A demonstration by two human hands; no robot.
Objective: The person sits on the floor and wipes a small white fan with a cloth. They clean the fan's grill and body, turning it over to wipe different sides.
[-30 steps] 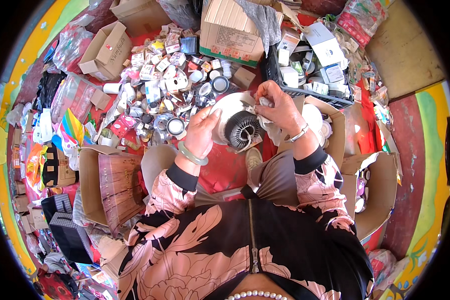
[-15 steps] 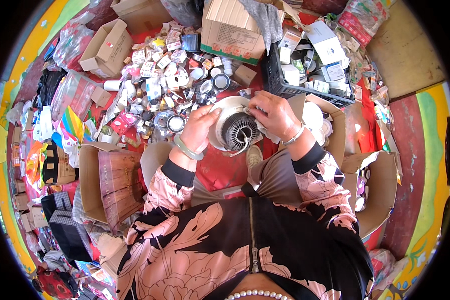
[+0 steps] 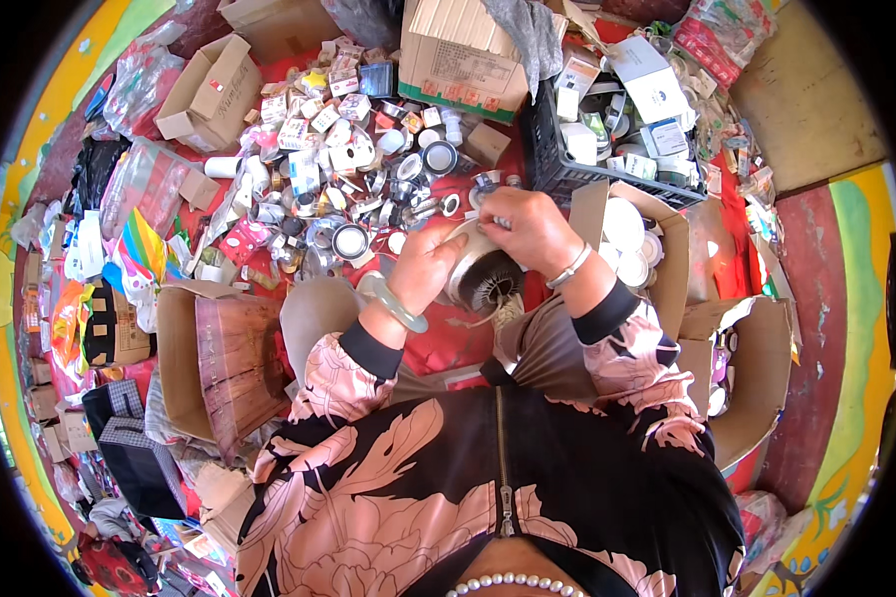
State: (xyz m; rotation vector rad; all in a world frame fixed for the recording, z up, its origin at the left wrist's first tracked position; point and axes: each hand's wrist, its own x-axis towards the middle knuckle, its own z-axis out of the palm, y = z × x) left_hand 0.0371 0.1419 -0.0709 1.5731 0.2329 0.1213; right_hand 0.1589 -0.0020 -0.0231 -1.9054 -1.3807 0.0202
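A: What is the left hand [image 3: 420, 264] doing?

B: It is gripping a round downlight [image 3: 491, 281] by its pale rim. The thumb is pressing on the near face, and the other fingers are going out of sight behind, clamping the rim between them.

A: And the right hand [image 3: 536, 229]?

B: Its fingers are curling close together at the upper edge of the downlight — I can't tell whether they are pinching anything.

A: Where is the downlight sitting?

B: It is hanging in the air between the hands, above the red floor [image 3: 443, 343] and between the person's knees. Its black fins are facing toward the person, and a thin cable is trailing below.

A: What is lying around it?

B: A jumble of lamp parts and small cartons is spreading beyond the left hand. Past the right wrist, a cardboard box [image 3: 674, 254] is holding white discs [image 3: 622, 227] — and a black crate [image 3: 548, 139] is standing just behind it.
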